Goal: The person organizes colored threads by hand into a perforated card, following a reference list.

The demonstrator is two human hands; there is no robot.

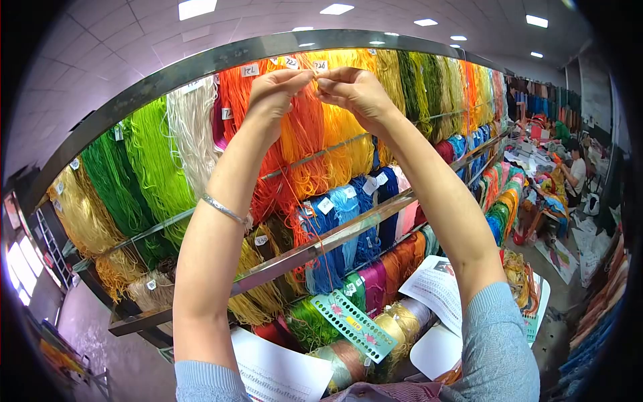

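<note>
Both arms reach up to hanks of thread hung from a metal rack. My left hand [276, 92] is pinched closed in front of the red-orange hank [238, 100]. Fingertip to fingertip with it, my right hand [358, 95] is also pinched, before the yellow-orange hank [345, 144]. Whatever lies between the fingertips is too small to make out. Handwritten number tags [291, 63] stick out just above the hands. Loose red strands [295, 201] dangle below my left hand.
A metal top rail [221, 57] and a lower bar [321, 249] cross the rack. Below lie a punched thread card [355, 326], printed sheets [281, 365] and more hanks. At the far right, a person [575, 173] sits by tables heaped with fabric.
</note>
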